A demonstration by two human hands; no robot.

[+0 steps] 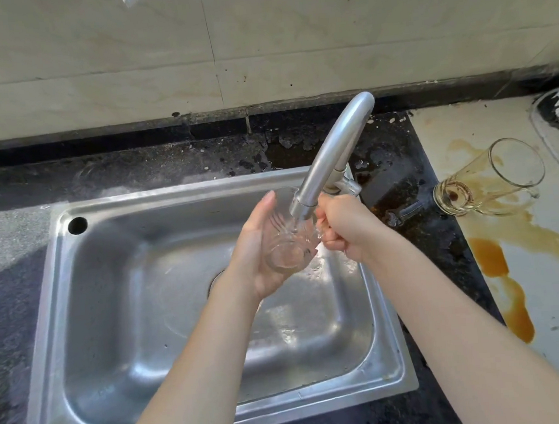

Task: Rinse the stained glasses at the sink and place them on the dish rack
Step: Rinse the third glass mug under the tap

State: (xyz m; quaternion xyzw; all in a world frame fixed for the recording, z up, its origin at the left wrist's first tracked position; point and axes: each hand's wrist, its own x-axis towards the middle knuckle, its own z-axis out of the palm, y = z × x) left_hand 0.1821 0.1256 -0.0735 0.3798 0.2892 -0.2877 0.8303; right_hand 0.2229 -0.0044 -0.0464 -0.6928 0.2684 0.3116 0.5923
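Rinsing is underway on one clear glass, cupped in the left hand under the faucet over the steel sink while the right hand curls closed against its rim, whereas a stained glass lies tipped amid brown spills on the pale counter, no dish rack visible.
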